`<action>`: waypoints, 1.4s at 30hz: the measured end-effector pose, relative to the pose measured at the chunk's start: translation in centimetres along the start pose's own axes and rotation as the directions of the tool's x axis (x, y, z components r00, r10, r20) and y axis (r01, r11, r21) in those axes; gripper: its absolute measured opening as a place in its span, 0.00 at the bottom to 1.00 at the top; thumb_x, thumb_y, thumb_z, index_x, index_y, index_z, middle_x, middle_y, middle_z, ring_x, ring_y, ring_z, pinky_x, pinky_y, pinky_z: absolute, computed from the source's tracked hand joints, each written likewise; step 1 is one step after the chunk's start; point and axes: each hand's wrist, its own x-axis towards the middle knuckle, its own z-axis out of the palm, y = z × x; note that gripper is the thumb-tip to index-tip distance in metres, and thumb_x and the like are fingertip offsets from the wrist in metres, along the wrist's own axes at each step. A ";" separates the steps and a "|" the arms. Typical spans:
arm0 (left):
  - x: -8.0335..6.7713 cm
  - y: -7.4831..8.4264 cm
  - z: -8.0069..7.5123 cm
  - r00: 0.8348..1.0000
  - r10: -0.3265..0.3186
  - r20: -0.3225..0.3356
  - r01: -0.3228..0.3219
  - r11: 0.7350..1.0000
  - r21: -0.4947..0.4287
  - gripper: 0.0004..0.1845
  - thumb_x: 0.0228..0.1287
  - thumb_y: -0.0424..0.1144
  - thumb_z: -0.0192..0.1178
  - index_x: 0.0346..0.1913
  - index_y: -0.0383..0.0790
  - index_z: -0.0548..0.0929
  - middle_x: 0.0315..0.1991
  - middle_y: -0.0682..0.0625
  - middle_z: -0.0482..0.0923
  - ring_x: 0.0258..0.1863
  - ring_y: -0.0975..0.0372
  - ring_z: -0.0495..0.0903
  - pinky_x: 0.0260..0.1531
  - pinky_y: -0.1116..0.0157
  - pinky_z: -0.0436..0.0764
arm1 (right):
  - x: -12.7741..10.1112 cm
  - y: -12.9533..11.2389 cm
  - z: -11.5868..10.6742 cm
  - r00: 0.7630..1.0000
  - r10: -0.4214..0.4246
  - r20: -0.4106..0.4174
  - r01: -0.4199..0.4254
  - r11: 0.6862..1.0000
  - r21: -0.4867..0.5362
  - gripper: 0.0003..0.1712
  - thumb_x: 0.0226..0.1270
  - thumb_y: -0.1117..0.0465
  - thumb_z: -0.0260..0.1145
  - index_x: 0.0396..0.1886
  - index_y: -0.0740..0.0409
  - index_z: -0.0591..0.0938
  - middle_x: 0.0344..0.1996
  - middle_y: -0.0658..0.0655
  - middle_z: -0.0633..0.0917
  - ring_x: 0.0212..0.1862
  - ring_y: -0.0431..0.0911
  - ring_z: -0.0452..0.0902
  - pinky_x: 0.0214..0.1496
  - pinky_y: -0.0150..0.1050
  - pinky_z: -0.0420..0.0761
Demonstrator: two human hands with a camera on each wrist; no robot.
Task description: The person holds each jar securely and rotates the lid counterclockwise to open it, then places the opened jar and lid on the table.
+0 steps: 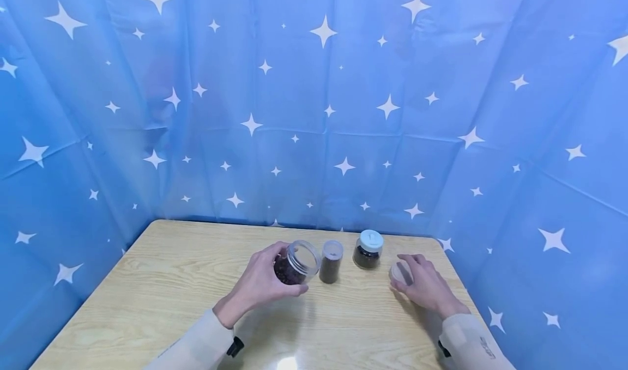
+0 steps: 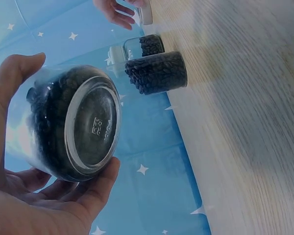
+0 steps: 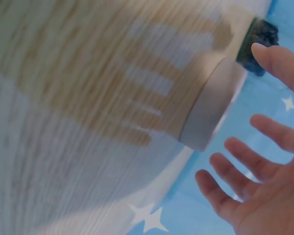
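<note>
My left hand [image 1: 267, 277] grips a round clear glass jar [image 1: 294, 265] of dark beans [image 2: 54, 110], held tilted above the table with its open mouth toward the right. The jar's embossed base [image 2: 95, 127] faces the left wrist camera. Just to its right stands a slim clear container [image 1: 331, 264] full of dark beans. My right hand [image 1: 427, 283] is beside a pale round lid [image 3: 213, 105] at the table's right side. In the right wrist view its fingers are spread and apart from the lid.
Behind the slim container, a small jar [image 1: 367, 255] of dark contents with a light blue lid [image 1: 371, 240] stands near the table's back edge. The wood-grain table [image 1: 176, 283] meets a blue curtain [image 1: 294, 97] with white stars at the back and sides.
</note>
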 end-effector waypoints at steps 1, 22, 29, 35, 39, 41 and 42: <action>0.0 -0.1 0.0 1.000 -0.005 -0.002 0.005 1.000 -0.004 0.43 0.46 0.54 0.94 0.67 0.52 0.86 0.56 0.56 0.93 0.55 0.64 0.89 0.59 0.58 0.90 | -0.1 -0.1 0.0 1.000 -0.003 -0.010 0.003 1.000 0.001 0.47 0.76 0.44 0.83 0.85 0.59 0.77 0.76 0.77 0.80 0.73 0.80 0.79 0.69 0.82 0.82; 1.0 -2.7 0.3 0.990 -0.121 -0.066 0.121 0.993 -0.016 0.46 0.47 0.55 0.96 0.69 0.46 0.86 0.60 0.47 0.93 0.61 0.54 0.92 0.66 0.47 0.91 | -2.0 -3.5 -1.4 0.981 -0.058 -0.183 0.075 0.993 0.089 0.45 0.75 0.47 0.84 0.85 0.56 0.78 0.77 0.70 0.83 0.76 0.74 0.79 0.72 0.81 0.81; 1.3 -3.5 0.4 0.985 -0.149 -0.085 0.149 0.989 -0.004 0.48 0.47 0.55 0.96 0.70 0.43 0.86 0.61 0.43 0.94 0.63 0.51 0.92 0.68 0.43 0.89 | -2.7 -4.4 -1.6 0.971 -0.083 -0.225 0.113 0.986 0.126 0.43 0.75 0.48 0.84 0.84 0.54 0.79 0.77 0.68 0.83 0.76 0.72 0.80 0.71 0.79 0.83; 1.6 -4.6 0.5 0.980 -0.176 -0.093 0.178 0.984 0.012 0.47 0.48 0.55 0.96 0.70 0.43 0.86 0.60 0.44 0.94 0.64 0.50 0.91 0.70 0.42 0.87 | -3.1 -4.9 -1.1 0.965 -0.101 -0.241 0.137 0.981 0.135 0.42 0.75 0.48 0.85 0.83 0.54 0.80 0.77 0.66 0.84 0.76 0.71 0.80 0.71 0.77 0.84; 1.8 -5.3 0.6 0.975 -0.197 -0.100 0.199 0.980 0.009 0.47 0.49 0.55 0.95 0.70 0.42 0.85 0.62 0.42 0.94 0.66 0.47 0.91 0.72 0.40 0.86 | -3.2 -5.1 -0.6 0.966 -0.106 -0.237 0.147 0.976 0.162 0.43 0.74 0.49 0.85 0.83 0.54 0.80 0.77 0.66 0.84 0.77 0.71 0.80 0.74 0.78 0.82; 1.9 -5.5 0.6 0.972 -0.209 -0.104 0.210 0.978 0.004 0.47 0.50 0.54 0.96 0.70 0.42 0.85 0.63 0.41 0.93 0.67 0.47 0.91 0.72 0.40 0.86 | -3.3 -5.3 -0.4 0.966 -0.109 -0.232 0.151 0.973 0.172 0.44 0.74 0.49 0.86 0.83 0.55 0.80 0.77 0.66 0.84 0.77 0.71 0.80 0.75 0.78 0.81; 1.9 -5.6 0.6 0.971 -0.214 -0.105 0.215 0.977 0.003 0.46 0.50 0.54 0.96 0.70 0.42 0.85 0.64 0.41 0.93 0.67 0.46 0.91 0.73 0.40 0.86 | -3.3 -5.4 -0.3 0.967 -0.110 -0.229 0.152 0.972 0.178 0.44 0.73 0.49 0.86 0.83 0.55 0.80 0.77 0.66 0.84 0.77 0.71 0.80 0.75 0.78 0.81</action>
